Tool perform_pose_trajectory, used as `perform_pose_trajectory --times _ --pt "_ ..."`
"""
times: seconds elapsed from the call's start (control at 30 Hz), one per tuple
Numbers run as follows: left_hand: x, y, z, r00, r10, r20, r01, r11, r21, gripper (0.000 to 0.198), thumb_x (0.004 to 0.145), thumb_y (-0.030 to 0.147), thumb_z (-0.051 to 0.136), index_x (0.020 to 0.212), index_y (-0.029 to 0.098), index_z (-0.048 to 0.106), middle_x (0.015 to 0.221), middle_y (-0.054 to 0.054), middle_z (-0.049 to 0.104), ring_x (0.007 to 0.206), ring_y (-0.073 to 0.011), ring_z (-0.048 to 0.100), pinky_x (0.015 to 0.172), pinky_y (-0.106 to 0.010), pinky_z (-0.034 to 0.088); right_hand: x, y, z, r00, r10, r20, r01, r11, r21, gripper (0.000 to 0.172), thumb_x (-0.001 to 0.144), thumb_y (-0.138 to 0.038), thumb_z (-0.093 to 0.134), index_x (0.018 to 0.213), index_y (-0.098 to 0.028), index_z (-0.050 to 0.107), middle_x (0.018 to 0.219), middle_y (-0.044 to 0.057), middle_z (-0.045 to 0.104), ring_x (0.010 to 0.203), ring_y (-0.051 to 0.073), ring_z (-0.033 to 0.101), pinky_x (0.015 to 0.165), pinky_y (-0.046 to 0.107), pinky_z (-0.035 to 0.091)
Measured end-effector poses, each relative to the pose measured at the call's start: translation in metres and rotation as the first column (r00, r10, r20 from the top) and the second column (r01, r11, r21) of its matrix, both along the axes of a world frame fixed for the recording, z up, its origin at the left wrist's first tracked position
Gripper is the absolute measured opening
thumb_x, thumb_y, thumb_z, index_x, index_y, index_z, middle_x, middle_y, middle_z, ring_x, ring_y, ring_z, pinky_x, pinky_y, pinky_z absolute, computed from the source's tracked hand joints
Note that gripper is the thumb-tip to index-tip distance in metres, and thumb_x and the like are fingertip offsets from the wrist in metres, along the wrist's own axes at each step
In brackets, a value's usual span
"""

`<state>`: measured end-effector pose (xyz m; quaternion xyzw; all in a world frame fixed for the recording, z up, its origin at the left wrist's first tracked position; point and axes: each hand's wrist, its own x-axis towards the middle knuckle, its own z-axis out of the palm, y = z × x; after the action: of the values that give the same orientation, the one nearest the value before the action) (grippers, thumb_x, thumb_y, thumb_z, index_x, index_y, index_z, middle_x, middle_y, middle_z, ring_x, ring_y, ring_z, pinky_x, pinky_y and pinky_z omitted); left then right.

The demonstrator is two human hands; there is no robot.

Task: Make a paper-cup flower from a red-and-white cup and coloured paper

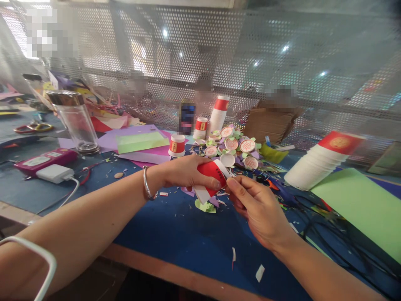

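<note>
A red and white paper cup (213,172) lies tilted in my left hand (183,171), whose fingers wrap round its side. The cup's rim points to the right. Thumb and fingers of my right hand (255,205) are pinched together at that rim, and my fingertips hide the exact spot they grip. Just under the cup, a crumpled light green paper scrap (205,206) rests on the blue table (188,246). Behind my hands is a heap of cut cup bottoms (232,144) with printed red patterns and green and purple paper pieces.
Another small red cup (177,145) stands behind my left hand. Stacked cups (219,115) rise at the back, and a larger leaning stack (324,159) is right. A glass bottle (78,125), power strip (46,161) and scissors (34,127) lie left; black cables (332,234) run right.
</note>
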<state>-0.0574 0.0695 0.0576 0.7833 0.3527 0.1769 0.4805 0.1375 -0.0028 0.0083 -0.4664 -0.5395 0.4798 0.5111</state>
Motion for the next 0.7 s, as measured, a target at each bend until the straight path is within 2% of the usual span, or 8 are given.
perform_pose_trajectory --times 0.2,0.4,0.7 --pt "0.0011 0.0012 -0.0016 1.000 -0.027 0.010 0.027 0.999 0.041 0.046 0.073 0.046 0.075 0.108 0.018 0.064 0.080 -0.001 0.064 0.061 -0.0119 0.055 0.050 -0.022 0.041 -0.0018 -0.0015 0.0002 1.000 -0.014 -0.019 0.014 1.000 0.007 0.040 0.085 -0.054 0.071 0.071 -0.020 0.054 0.058 -0.007 0.035 0.051 0.008 0.028 0.044 0.023 0.017" --pt "0.0046 -0.0043 0.0040 0.994 0.036 -0.107 -0.008 0.969 0.246 0.043 0.074 0.040 0.071 0.109 0.017 0.064 0.087 -0.004 0.067 0.069 -0.0139 0.058 0.056 -0.024 0.039 -0.0015 0.0000 0.0007 1.000 -0.022 0.009 0.022 1.000 0.010 0.041 0.085 -0.056 0.070 0.071 -0.020 0.054 0.056 -0.007 0.035 0.050 0.008 0.028 0.044 0.024 0.017" --pt "0.0045 -0.0059 0.0046 0.995 0.056 -0.080 -0.029 0.952 0.306 0.049 0.072 0.043 0.072 0.110 0.014 0.063 0.087 -0.006 0.069 0.067 -0.0146 0.058 0.056 -0.025 0.038 -0.0018 0.0005 0.0013 0.999 -0.037 -0.012 0.037 0.999 0.026 0.037 0.085 -0.052 0.071 0.071 -0.021 0.056 0.058 -0.006 0.037 0.052 0.010 0.029 0.045 0.025 0.019"
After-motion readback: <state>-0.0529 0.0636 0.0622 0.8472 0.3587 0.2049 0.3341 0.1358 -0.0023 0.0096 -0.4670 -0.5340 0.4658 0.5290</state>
